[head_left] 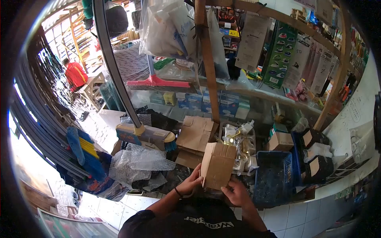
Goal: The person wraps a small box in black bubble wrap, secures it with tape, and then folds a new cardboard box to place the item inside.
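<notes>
A brown cardboard box point(218, 166) is in front of my chest, tilted, between my two hands. My left hand point(191, 182) grips its lower left side, with some fingers hidden against the box. At the lower right corner my right hand point(237, 192) holds the box, its thumb on the near face and the other fingers partly hidden. Just behind the box lie several clear-wrapped brass-coloured fittings point(240, 144) in an open carton. Flattened cardboard point(196, 133) lies to the left of that carton.
A blue plastic crate point(274, 174) stands on the right. Bubble wrap point(139, 162) and a broom head point(147, 135) are on the left. A wooden post point(210, 67) and a pink squeegee point(158, 82) are ahead. A person in red point(75, 74) sits far left.
</notes>
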`<control>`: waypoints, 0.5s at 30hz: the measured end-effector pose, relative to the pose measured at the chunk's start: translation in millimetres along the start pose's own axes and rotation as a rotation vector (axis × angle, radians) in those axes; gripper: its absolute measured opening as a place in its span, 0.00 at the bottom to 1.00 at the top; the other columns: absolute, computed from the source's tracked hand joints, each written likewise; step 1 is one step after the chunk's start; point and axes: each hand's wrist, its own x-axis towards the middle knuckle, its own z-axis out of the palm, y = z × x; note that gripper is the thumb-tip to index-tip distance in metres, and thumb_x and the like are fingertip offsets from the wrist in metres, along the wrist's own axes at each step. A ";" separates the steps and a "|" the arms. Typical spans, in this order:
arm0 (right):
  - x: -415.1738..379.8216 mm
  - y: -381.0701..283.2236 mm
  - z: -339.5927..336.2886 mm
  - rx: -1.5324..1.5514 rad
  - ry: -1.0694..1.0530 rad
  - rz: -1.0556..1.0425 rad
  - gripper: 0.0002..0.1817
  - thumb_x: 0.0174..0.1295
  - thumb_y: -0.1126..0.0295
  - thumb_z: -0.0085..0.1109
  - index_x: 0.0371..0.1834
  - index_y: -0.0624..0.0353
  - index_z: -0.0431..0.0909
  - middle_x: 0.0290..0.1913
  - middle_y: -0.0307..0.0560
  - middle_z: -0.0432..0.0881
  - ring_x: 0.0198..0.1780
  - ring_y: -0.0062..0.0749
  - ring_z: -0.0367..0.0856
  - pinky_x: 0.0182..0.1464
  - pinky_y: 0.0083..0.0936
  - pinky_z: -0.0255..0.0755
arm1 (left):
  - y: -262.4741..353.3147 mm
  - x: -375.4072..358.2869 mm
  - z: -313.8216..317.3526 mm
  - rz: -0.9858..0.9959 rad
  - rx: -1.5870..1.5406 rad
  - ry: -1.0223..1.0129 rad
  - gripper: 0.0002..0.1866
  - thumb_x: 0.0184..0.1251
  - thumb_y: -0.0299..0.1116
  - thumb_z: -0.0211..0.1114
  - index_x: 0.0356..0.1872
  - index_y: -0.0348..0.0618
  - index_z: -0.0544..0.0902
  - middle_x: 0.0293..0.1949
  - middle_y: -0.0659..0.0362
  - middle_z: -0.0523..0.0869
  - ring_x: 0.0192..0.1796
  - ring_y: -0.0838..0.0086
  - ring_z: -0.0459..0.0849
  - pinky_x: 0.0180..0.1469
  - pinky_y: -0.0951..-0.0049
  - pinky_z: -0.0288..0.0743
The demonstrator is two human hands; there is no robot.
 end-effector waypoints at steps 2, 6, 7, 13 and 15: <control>4.7 1.4 -6.8 0.137 0.006 -0.010 0.13 0.60 0.65 0.55 0.40 0.64 0.78 0.42 0.53 0.74 0.42 0.42 0.76 0.43 0.33 0.70 | -1.3 4.0 -2.1 0.025 0.092 0.012 0.40 0.69 0.43 0.54 0.70 0.37 0.41 0.68 0.51 0.55 0.69 0.67 0.53 0.67 0.65 0.52; 2.7 8.9 -24.3 0.007 -0.078 -0.034 0.11 0.59 0.66 0.54 0.32 0.65 0.74 0.39 0.50 0.72 0.37 0.35 0.73 0.38 0.29 0.68 | 4.0 10.0 0.6 0.147 0.397 0.123 0.44 0.64 0.44 0.60 0.70 0.36 0.43 0.68 0.48 0.55 0.70 0.65 0.54 0.67 0.65 0.51; 4.4 7.3 -28.5 -0.066 -0.101 -0.061 0.11 0.59 0.67 0.54 0.30 0.65 0.73 0.37 0.49 0.71 0.36 0.34 0.72 0.37 0.29 0.67 | 8.1 10.2 -0.1 0.158 0.442 0.183 0.44 0.63 0.45 0.61 0.70 0.36 0.44 0.68 0.48 0.55 0.70 0.65 0.54 0.68 0.66 0.51; 3.2 7.2 -19.6 -0.031 -0.131 -0.103 0.10 0.58 0.67 0.56 0.30 0.63 0.69 0.33 0.50 0.70 0.32 0.41 0.72 0.34 0.32 0.66 | 23.8 -2.5 17.9 0.164 0.662 0.352 0.28 0.59 0.42 0.66 0.56 0.37 0.68 0.42 0.51 0.80 0.43 0.69 0.80 0.45 0.71 0.73; 2.0 10.1 -18.0 -0.070 -0.091 -0.061 0.09 0.57 0.68 0.57 0.30 0.64 0.71 0.32 0.51 0.72 0.33 0.43 0.73 0.35 0.32 0.67 | 9.9 -5.9 17.0 0.029 0.488 0.498 0.23 0.59 0.41 0.66 0.49 0.35 0.72 0.40 0.53 0.81 0.41 0.73 0.80 0.42 0.75 0.73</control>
